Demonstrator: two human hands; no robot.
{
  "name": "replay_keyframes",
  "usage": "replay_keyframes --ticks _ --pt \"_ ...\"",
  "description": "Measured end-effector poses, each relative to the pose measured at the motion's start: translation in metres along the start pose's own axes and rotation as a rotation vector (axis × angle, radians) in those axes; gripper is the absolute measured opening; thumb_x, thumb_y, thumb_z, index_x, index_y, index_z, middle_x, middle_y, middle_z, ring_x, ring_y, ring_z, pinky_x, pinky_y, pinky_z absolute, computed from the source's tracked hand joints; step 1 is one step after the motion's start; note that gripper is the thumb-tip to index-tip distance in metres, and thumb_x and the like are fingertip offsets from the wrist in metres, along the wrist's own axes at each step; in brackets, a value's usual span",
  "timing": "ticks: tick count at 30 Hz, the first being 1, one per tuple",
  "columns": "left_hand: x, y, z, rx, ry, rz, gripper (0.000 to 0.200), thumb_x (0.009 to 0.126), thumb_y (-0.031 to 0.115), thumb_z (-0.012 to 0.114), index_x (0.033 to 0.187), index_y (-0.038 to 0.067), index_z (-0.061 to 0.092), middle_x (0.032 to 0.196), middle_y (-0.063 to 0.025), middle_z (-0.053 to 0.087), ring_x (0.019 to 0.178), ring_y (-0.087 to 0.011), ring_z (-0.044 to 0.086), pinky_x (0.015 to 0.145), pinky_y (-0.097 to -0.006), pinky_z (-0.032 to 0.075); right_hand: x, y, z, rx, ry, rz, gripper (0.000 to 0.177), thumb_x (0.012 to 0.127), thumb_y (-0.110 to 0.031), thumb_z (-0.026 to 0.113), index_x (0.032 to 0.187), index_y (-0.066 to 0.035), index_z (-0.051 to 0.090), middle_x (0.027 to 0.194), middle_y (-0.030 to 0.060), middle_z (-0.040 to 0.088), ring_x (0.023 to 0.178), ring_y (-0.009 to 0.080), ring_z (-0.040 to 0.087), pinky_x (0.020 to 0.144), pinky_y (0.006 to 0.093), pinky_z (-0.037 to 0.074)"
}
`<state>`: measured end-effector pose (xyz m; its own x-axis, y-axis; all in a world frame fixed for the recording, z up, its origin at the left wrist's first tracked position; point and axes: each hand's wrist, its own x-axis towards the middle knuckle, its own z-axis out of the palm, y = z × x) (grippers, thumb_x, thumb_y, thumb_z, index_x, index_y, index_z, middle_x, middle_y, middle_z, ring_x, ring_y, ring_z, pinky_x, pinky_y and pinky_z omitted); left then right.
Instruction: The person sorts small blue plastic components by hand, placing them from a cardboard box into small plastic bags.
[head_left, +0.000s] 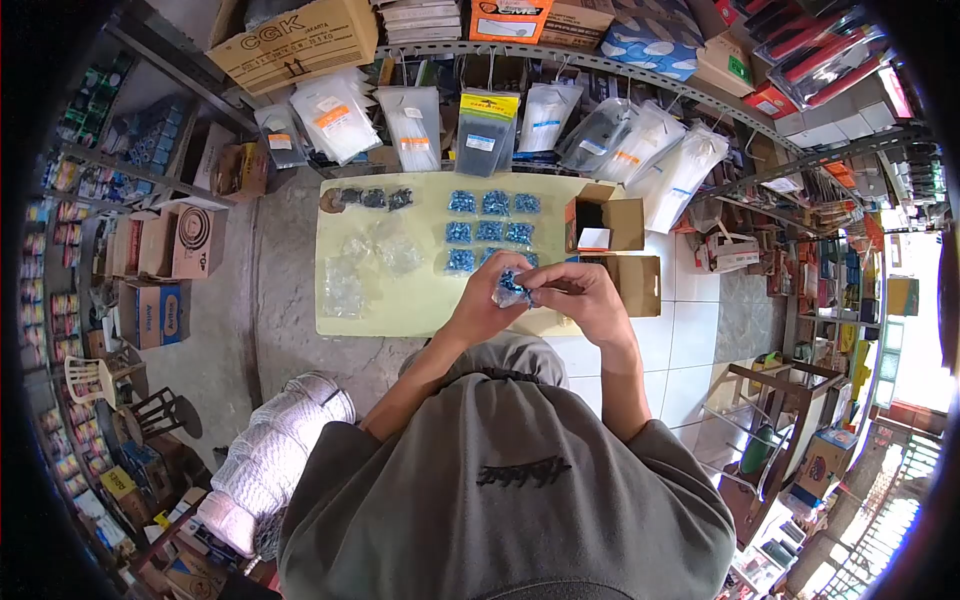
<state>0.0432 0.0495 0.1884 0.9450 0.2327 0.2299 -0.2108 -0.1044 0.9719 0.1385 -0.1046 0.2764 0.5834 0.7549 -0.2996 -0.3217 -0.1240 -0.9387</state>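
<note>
Both hands were closed on one small clear plastic bag of blue pieces [511, 290]. The left hand [485, 302] pinched it from the left and the right hand [583, 295] from the right, fingertips meeting on it. The bag was held up over the near edge of the pale yellow flat table top [400, 312], right of its middle, not resting on it. The two-sided pinch was probably because the bag was floppy and its load loose; one hand alone would have let it sag.

Toward the table's far-right part, filled clear bags of blue pieces [489, 232] lay flat in tidy rows, likely so they stayed separate and easy to count. At the table's far-left corner sat a short row of clear bags of dark pieces [373, 198], kept apart from the blue ones. Left of the table's centre, loose empty clear plastic bags [372, 258] lay scattered, on the left hand's side.

At the table's right edge stood a far open brown cardboard box [612, 222] with a white card inside. A near open brown cardboard box [638, 285] sat partly behind the right hand.

Hard to make out: what the blue pieces were, whether the held bag's mouth was open or sealed, and the fingertips' exact hold. The near box's contents were hidden. The forearms and grey shirt [520, 480] cut off part of the table's near edge.
</note>
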Motion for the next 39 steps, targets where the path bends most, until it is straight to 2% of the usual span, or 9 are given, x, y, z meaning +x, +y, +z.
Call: replay_keyframes --ticks 7,12,14,24,27,29,39 --pt "0.000 0.002 -0.001 0.009 -0.006 -0.044 0.049 0.071 -0.003 0.074 0.114 0.007 0.053 0.108 -0.0101 0.058 0.102 -0.0277 0.060 0.090 -0.0351 0.046 0.001 0.003 0.000 -0.013 0.014 0.001 0.016 0.087 0.003 0.068 0.101 0.004 0.073 0.099 0.0091 0.073 0.091 0.0124 0.066 0.084 0.0265 0.053" --pt "0.001 0.006 -0.004 0.072 0.004 0.005 0.046 0.076 0.002 0.074 0.116 0.007 0.053 0.107 -0.0111 0.058 0.100 -0.0278 0.060 0.089 -0.0351 0.047 -0.001 -0.004 0.003 0.009 0.056 -0.013 0.016 0.087 0.004 0.066 0.102 0.005 0.073 0.103 0.0105 0.073 0.094 0.0126 0.066 0.087 0.0266 0.053" --pt "0.002 0.008 -0.005 0.069 0.008 0.002 0.045 0.077 0.003 0.073 0.116 0.007 0.053 0.108 -0.0115 0.058 0.100 -0.0279 0.060 0.089 -0.0353 0.047 -0.002 -0.008 0.003 -0.074 0.067 -0.066 0.016 0.088 0.006 0.065 0.103 0.006 0.072 0.107 0.0131 0.072 0.095 0.0140 0.066 0.085 0.0259 0.054" --pt "0.004 0.009 -0.006 0.122 0.011 0.036 0.042 0.078 0.007 0.073 0.114 0.004 0.052 0.106 -0.0137 0.059 0.098 -0.0292 0.060 0.089 -0.0369 0.047 -0.008 -0.025 0.025 -0.243 0.213 -0.203 0.017 0.088 0.009 0.063 0.102 0.008 0.071 0.108 0.0135 0.071 0.098 0.0162 0.067 0.085 0.0261 0.054" --pt "0.002 0.004 -0.007 0.144 0.012 0.048 0.044 0.078 0.008 0.074 0.116 0.003 0.051 0.106 -0.0147 0.058 0.098 -0.0298 0.060 0.089 -0.0372 0.047 -0.007 -0.022 0.029 -0.315 0.256 -0.292 0.018 0.083 0.005 0.068 0.100 0.003 0.073 0.105 0.0118 0.073 0.101 0.0182 0.069 0.087 0.0304 0.055" --pt "0.000 0.000 -0.007 0.148 0.014 0.035 0.046 0.078 0.009 0.074 0.117 0.003 0.051 0.107 -0.0153 0.058 0.098 -0.0302 0.060 0.089 -0.0373 0.047 -0.007 -0.024 0.034 -0.500 0.261 -0.394 0.018 0.083 0.009 0.064 0.098 0.005 0.073 0.104 0.0143 0.072 0.098 0.0208 0.069 0.086 0.0294 0.055" --pt "-0.003 -0.006 -0.008 0.160 0.029 0.049 0.052 0.077 0.009 0.076 0.122 0.002 0.051 0.111 -0.0170 0.058 0.100 -0.0312 0.060 0.089 -0.0377 0.048 -0.004 -0.021 0.039 -0.552 0.299 -0.387 0.016 0.080 0.007 0.066 0.094 0.002 0.072 0.100 0.0115 0.073 0.096 0.0214 0.071 0.086 0.0300 0.054"
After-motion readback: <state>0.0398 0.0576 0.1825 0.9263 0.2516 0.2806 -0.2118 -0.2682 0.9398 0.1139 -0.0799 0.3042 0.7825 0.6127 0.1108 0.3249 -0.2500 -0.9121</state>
